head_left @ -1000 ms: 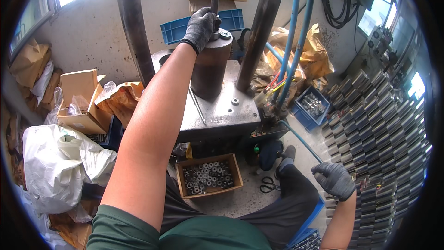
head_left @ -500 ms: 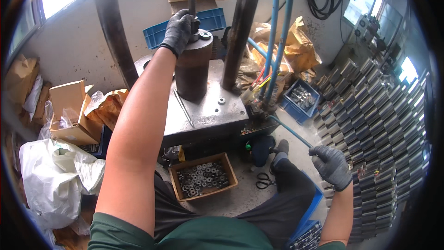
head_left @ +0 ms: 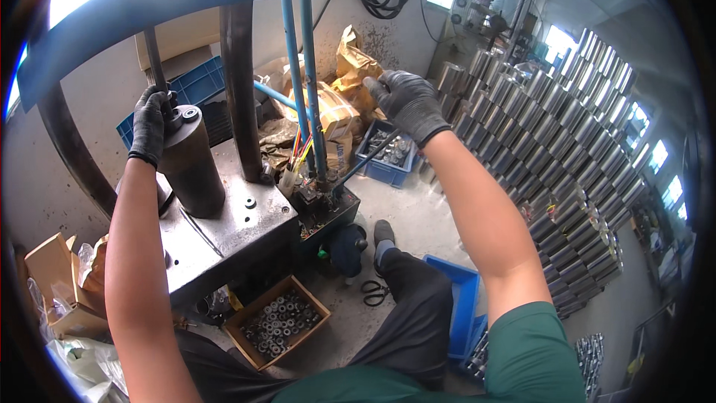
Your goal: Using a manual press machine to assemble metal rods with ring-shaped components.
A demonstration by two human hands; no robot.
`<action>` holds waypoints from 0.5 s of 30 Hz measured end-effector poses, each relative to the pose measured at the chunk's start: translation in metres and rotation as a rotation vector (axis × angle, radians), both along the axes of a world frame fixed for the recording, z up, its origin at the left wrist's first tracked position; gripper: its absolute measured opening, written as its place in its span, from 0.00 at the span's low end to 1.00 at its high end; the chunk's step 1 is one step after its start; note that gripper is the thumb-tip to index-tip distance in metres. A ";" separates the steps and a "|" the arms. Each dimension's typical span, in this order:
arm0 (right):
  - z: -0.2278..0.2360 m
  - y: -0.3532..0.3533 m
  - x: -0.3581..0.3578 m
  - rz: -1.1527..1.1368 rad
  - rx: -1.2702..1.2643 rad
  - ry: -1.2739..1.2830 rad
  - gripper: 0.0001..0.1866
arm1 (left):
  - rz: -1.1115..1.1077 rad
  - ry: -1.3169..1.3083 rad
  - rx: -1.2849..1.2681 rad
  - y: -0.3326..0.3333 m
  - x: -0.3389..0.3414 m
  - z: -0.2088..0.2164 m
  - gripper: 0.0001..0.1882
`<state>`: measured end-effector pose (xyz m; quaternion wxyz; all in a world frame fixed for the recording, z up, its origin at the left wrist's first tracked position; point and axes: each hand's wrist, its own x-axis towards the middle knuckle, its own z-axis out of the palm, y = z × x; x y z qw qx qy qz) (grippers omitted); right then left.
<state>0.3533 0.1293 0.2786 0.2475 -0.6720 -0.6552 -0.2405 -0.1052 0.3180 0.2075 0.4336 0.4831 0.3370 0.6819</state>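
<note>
My left hand point(head_left: 151, 123), in a dark grey glove, is closed at the top of an upright steel cylinder point(head_left: 192, 172), beside the thin press rod point(head_left: 154, 60). What its fingers grip is mostly hidden. A small bearing point(head_left: 191, 114) lies on the cylinder's top next to that hand. At the right, my gloved right hand point(head_left: 410, 104) is raised and closed around the end of a pump lever point(head_left: 367, 160). The cylinder stands on a steel press table point(head_left: 257, 216), where a small ring point(head_left: 250, 201) and a thin rod point(head_left: 201, 233) also lie.
A wooden box point(head_left: 317, 322) of bearings sits on the floor near scissors point(head_left: 374, 292). Blue bins point(head_left: 384, 172) and paper sacks point(head_left: 350, 67) stand beyond the lever. Shiny metal cylinders point(head_left: 514, 142) are stacked high at the right. Press posts point(head_left: 240, 89) flank the cylinder.
My right hand has raised the lever from low beside my knee to a higher position. The view has swung right. My left hand stays at the cylinder's top.
</note>
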 end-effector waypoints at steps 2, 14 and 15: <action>0.005 0.004 0.002 -0.011 -0.017 0.016 0.27 | 0.022 -0.017 0.007 -0.005 0.009 0.003 0.13; 0.003 0.002 0.006 -0.091 -0.143 0.072 0.22 | 0.550 0.141 0.166 -0.022 0.012 0.000 0.12; 0.001 0.002 0.007 -0.088 -0.145 0.085 0.21 | 0.536 0.166 0.169 -0.024 0.012 0.001 0.12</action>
